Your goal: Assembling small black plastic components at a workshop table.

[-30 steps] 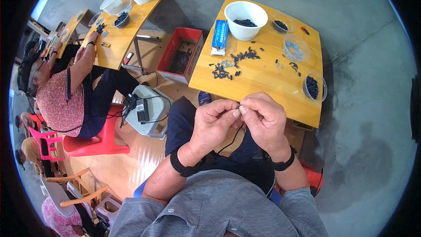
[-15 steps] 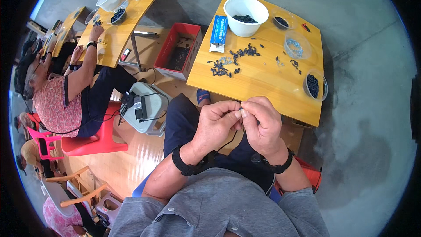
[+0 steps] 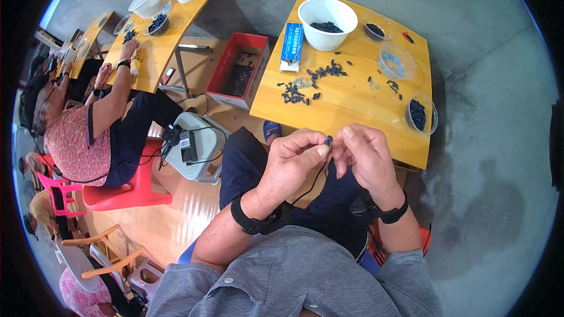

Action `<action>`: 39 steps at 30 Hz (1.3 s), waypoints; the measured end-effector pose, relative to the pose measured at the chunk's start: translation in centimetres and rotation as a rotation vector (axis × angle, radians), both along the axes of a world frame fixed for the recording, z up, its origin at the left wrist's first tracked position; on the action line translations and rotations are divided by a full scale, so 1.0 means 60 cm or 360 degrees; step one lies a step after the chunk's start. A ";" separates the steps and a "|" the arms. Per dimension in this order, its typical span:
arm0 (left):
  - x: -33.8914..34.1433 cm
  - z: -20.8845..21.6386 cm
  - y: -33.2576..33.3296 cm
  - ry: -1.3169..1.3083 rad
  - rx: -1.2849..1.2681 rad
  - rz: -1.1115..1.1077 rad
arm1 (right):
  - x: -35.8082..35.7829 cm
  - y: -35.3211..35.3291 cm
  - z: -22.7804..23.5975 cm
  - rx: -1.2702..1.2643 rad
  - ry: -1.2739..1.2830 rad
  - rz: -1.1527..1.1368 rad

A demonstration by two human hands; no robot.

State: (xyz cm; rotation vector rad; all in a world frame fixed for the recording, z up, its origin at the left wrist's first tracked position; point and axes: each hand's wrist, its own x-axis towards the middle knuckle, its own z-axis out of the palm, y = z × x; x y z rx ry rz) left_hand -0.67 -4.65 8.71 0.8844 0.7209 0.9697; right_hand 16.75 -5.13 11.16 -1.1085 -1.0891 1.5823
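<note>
Over my lap, just off the near edge of the wooden table [image 3: 358, 111], my left hand [image 3: 295, 157] pinches a small black plastic piece [image 3: 328, 140] between thumb and forefinger. Close to its right, a small gap away, is my right hand [image 3: 367, 154] with its fingers curled and thumb against forefinger. Whether anything tiny sits in that pinch is hidden. Loose black plastic pieces [image 3: 296, 91] lie scattered on the table, with small clear bits [image 3: 302, 82] among them.
A white bowl [image 3: 317, 9] of black pieces stands beside a blue box [image 3: 292, 47]. Clear tubs [image 3: 397, 61] line the table's right side, near a small red-and-black object [image 3: 408, 37]. Left are a red bin [image 3: 226, 91], a grey stool [image 3: 202, 167] and a co-worker [image 3: 79, 141] at another table.
My right hand has drawn away from the left and shifted slightly right. The black piece now shows at my left fingertips. The co-worker's hand has moved slightly.
</note>
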 end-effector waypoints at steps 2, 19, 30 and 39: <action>0.000 -0.005 0.003 0.0112 0.0229 0.0082 | 0.000 0.000 -0.002 -0.0141 0.0097 0.0104; -0.010 0.004 0.000 -0.0163 0.0150 -0.0254 | -0.003 -0.004 -0.050 -0.0731 0.0860 0.0867; -0.010 0.003 0.004 -0.0066 0.0202 -0.0392 | -0.024 -0.024 -0.039 -0.0728 0.0876 0.0598; -0.010 -0.018 0.022 0.0051 0.0081 -0.0423 | -0.053 -0.035 -0.078 -0.0867 0.1222 0.0218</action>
